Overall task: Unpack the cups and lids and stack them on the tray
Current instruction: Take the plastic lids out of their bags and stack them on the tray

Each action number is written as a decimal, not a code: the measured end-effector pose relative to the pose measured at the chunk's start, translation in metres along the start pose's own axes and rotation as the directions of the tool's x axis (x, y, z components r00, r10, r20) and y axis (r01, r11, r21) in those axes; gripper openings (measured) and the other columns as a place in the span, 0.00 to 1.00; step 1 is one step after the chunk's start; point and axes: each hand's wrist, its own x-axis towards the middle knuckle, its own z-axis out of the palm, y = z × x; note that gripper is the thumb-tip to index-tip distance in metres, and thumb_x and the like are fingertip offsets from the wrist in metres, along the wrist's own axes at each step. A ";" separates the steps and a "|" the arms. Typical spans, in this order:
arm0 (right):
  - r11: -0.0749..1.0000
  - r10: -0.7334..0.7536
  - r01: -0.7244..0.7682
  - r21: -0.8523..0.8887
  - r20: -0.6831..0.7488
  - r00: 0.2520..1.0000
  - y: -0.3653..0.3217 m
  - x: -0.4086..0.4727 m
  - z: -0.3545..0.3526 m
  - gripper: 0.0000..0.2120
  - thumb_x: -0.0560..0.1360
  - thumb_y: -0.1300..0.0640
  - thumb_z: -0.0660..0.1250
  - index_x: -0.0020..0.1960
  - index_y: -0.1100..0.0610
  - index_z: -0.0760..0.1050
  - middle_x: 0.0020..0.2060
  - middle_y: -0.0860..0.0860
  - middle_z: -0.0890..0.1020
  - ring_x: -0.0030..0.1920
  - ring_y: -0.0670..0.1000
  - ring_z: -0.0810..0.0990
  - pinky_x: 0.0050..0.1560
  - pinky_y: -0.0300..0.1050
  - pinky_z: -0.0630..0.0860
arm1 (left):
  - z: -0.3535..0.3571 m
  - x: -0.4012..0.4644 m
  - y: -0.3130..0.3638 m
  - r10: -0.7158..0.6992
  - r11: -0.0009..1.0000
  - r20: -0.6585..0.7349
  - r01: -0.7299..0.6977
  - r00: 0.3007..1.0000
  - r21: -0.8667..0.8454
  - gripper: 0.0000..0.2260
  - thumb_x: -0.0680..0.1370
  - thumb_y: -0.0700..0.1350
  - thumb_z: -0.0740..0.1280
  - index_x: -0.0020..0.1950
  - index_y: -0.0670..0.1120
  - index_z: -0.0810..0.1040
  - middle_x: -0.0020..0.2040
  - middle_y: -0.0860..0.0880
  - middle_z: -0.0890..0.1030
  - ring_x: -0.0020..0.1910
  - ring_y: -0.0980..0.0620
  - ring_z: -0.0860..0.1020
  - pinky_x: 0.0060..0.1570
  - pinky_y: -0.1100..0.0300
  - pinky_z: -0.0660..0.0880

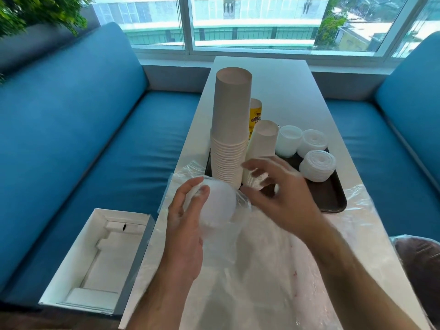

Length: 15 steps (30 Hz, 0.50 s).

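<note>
My left hand point(184, 225) grips a white stack of lids point(217, 206) still wrapped in clear plastic, just in front of the dark tray point(333, 198). My right hand point(283, 194) hovers to its right with fingers spread and loosely curled, holding nothing. On the tray stand a tall stack of brown paper cups point(232, 129), a shorter cup stack point(262, 144), a yellow printed cup stack point(256, 113) behind them, and three white lid stacks point(317, 165) at the right.
Crumpled clear plastic wrap point(262, 270) covers the near part of the white table point(285, 91). An open white cardboard box point(100, 265) sits on the blue bench at the left. Blue benches flank the table; another wrapped bundle point(421, 258) lies at the right edge.
</note>
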 end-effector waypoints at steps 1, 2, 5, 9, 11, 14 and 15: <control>1.000 -0.015 0.016 -0.013 0.103 0.995 -0.011 -0.003 0.003 0.21 0.74 0.53 0.76 0.65 0.50 0.78 0.61 0.45 0.79 0.56 0.45 0.80 0.55 0.36 0.78 | 0.001 -0.001 0.000 0.002 1.000 0.010 -0.002 1.000 0.001 0.17 0.70 0.60 0.74 0.58 0.64 0.81 0.69 0.52 0.75 0.68 0.48 0.74 0.66 0.36 0.72; 0.999 0.002 0.005 -0.036 0.184 0.983 -0.018 -0.005 0.006 0.24 0.74 0.50 0.76 0.68 0.48 0.76 0.65 0.44 0.77 0.60 0.45 0.78 0.59 0.38 0.78 | 0.001 -0.001 0.000 0.003 1.000 0.017 -0.003 1.000 -0.004 0.17 0.70 0.60 0.75 0.58 0.64 0.81 0.69 0.52 0.76 0.68 0.48 0.75 0.64 0.38 0.74; 0.998 0.021 -0.008 -0.064 0.205 0.979 -0.023 -0.009 0.014 0.26 0.73 0.48 0.76 0.69 0.46 0.75 0.67 0.44 0.76 0.62 0.45 0.77 0.62 0.46 0.79 | 0.002 -0.002 0.001 -0.022 1.000 0.022 0.023 1.000 -0.015 0.17 0.70 0.60 0.71 0.58 0.65 0.80 0.67 0.52 0.77 0.64 0.47 0.78 0.55 0.46 0.81; 0.999 -0.019 0.024 -0.038 0.141 0.990 -0.021 -0.013 0.019 0.23 0.72 0.49 0.76 0.66 0.49 0.78 0.63 0.45 0.78 0.57 0.46 0.80 0.58 0.42 0.81 | 0.002 -0.001 0.002 -0.050 0.998 -0.004 0.049 0.999 -0.039 0.11 0.78 0.57 0.66 0.60 0.63 0.80 0.61 0.51 0.81 0.60 0.46 0.81 0.48 0.49 0.82; 0.999 -0.024 0.029 -0.038 0.121 0.992 -0.022 -0.013 0.021 0.22 0.72 0.49 0.76 0.65 0.50 0.79 0.62 0.47 0.80 0.56 0.47 0.81 0.57 0.42 0.82 | 0.001 -0.001 0.001 -0.044 0.999 -0.026 0.044 0.999 -0.013 0.10 0.81 0.55 0.64 0.60 0.63 0.79 0.60 0.51 0.81 0.60 0.45 0.80 0.49 0.48 0.82; 0.998 -0.035 0.040 -0.045 0.105 0.994 -0.023 -0.013 0.023 0.24 0.71 0.50 0.77 0.66 0.51 0.79 0.61 0.49 0.80 0.57 0.48 0.81 0.58 0.44 0.82 | 0.001 0.000 0.001 -0.041 0.999 -0.028 0.041 0.999 0.003 0.10 0.81 0.53 0.64 0.61 0.64 0.78 0.62 0.51 0.80 0.60 0.45 0.80 0.48 0.49 0.83; 0.998 -0.042 0.047 -0.052 0.099 0.994 -0.023 -0.014 0.023 0.24 0.71 0.50 0.76 0.66 0.51 0.79 0.61 0.49 0.80 0.57 0.48 0.80 0.58 0.44 0.82 | 0.001 0.000 0.002 -0.044 0.999 -0.025 0.044 0.999 -0.001 0.11 0.81 0.53 0.64 0.62 0.64 0.78 0.62 0.51 0.80 0.60 0.45 0.80 0.48 0.48 0.83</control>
